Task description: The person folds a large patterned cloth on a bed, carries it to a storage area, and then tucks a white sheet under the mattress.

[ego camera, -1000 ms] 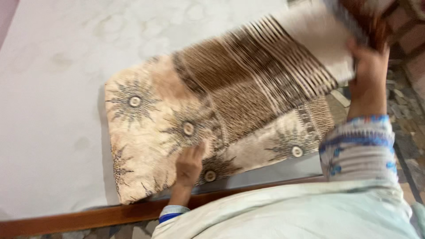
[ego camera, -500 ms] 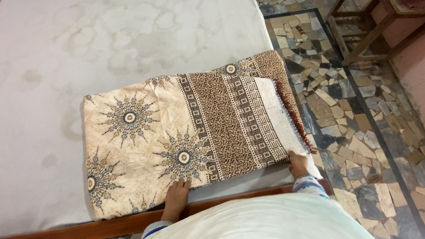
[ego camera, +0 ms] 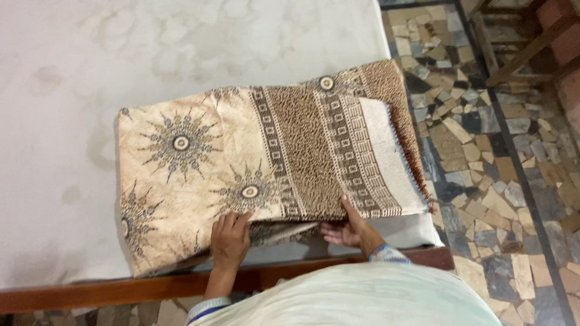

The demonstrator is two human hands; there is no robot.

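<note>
A folded beige and brown blanket (ego camera: pixel 266 151) with sunburst patterns and banded borders lies on a white mattress (ego camera: pixel 181 42). My left hand (ego camera: pixel 229 238) grips the blanket's near edge, fingers curled over the fabric. My right hand (ego camera: pixel 347 229) is under the top layer at the near edge, lifting it slightly so a gap shows between the layers. The blanket's fringed right end hangs over the mattress corner.
A wooden bed frame (ego camera: pixel 121 290) runs along the near edge. To the right is a mosaic stone floor (ego camera: pixel 495 157), with wooden furniture legs (ego camera: pixel 513 54) at the top right. My pale garment fills the bottom of the view.
The raised right end of the blanket was laid down flat over the rest. My right hand then moved left along the near edge and now lifts the top layer beside my left hand.
</note>
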